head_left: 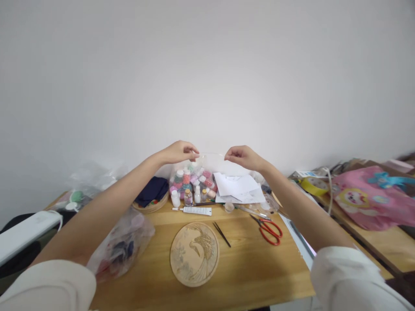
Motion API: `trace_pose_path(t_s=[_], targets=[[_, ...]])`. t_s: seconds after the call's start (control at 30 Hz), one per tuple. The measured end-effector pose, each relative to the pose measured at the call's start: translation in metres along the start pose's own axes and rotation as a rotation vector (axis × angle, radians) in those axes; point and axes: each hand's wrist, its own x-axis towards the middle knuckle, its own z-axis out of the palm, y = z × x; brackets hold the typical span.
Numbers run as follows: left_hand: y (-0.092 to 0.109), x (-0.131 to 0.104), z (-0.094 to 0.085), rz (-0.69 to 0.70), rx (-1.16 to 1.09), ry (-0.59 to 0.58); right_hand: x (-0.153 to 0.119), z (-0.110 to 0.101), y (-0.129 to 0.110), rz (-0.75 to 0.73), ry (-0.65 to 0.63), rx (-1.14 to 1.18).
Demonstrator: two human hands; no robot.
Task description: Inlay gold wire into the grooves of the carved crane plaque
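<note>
Both my hands reach out to the back of the table, near the wall. My left hand (pixel 182 151) pinches one side of the rim of a clear plastic bag (pixel 211 154), and my right hand (pixel 244 157) pinches the other side, so the rim is stretched between them. Lower in the bag lie several small colourful containers (pixel 194 178). In front of it stand small bottles (pixel 188 198) and a white tube (pixel 197 211). Nearer me, a round wooden plaque (pixel 194 255) with a bird design lies flat. Black tweezers (pixel 221 234) rest beside it.
Red-handled scissors (pixel 270 231) lie on the right of the table (pixel 253 276). White papers (pixel 240 188) are at the back. A dark cloth (pixel 151 191) sits in a round basket, and a plastic bag (pixel 121 246) lies under my left arm. A pink bag (pixel 372 198) is far right.
</note>
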Motion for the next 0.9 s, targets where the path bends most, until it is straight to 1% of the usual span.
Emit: trace_pose_path(t_s=[0.1, 0.2, 0.27, 0.37, 0.5, 0.6, 0.7, 0.9], targets=[[0.022, 0.007, -0.001, -0.021, -0.221, -0.1, 0.008, 0.004, -0.011, -0.024, -0.041, 0.033], [0.037, 0.014, -0.005, -0.052, -0.36, -0.18, 0.013, 0.004, -0.023, -0.037, -0.066, 0.038], [0.042, 0.017, -0.008, -0.076, -0.408, -0.227, 0.015, 0.003, -0.03, -0.039, -0.069, 0.031], [0.044, 0.02, -0.013, -0.115, -0.436, -0.31, 0.017, 0.002, -0.037, -0.026, -0.067, 0.01], [0.046, 0.023, -0.013, -0.156, -0.463, -0.399, 0.02, 0.003, -0.046, -0.005, -0.077, 0.01], [0.05, 0.023, -0.011, -0.171, -0.5, -0.41, 0.022, 0.005, -0.052, 0.018, -0.087, 0.05], [0.052, 0.022, -0.01, -0.179, -0.534, -0.381, 0.021, 0.004, -0.056, 0.068, -0.11, 0.133], [0.058, 0.021, -0.013, -0.199, -0.561, -0.326, 0.021, 0.001, -0.057, 0.265, -0.279, 0.378]])
